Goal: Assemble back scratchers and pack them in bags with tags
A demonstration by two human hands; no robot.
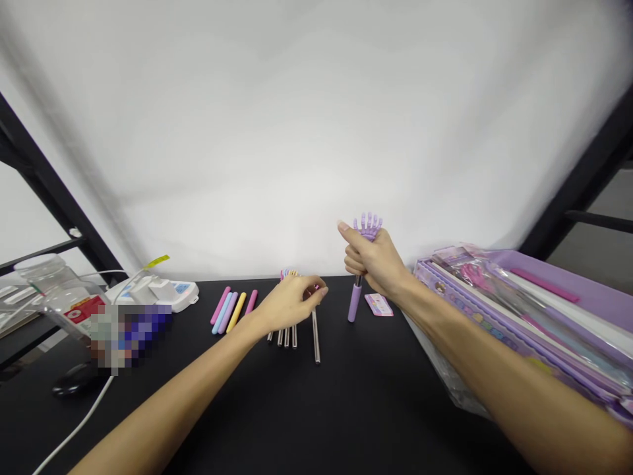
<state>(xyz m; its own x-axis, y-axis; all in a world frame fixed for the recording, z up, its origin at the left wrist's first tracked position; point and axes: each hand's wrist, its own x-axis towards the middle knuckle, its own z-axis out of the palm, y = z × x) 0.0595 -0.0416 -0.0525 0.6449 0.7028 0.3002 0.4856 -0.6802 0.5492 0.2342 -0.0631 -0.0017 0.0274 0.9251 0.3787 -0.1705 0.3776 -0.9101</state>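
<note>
My right hand [370, 259] is closed around a purple back scratcher [355, 302], held upright. Its hand-shaped head pokes out above my fist, and its purple handle points down at the black table. Over the middle of the table is my left hand [289, 300], fingers curved and thumb apart from them. Under and beside it lie several metal rods [287, 338] with colourful heads, partly hidden by the hand. One separate metal rod [316, 340] runs toward me from below the fingertips. Left of that hand lies a row of coloured handles [228, 313] in pink, blue, purple, yellow and magenta.
A small pink card [379, 305] lies right of the purple handle. At the right is a purple box [539, 260] with long packaged items. On the left are a white power strip [185, 295], a clear jar [44, 280], a cable and a black mouse [76, 380].
</note>
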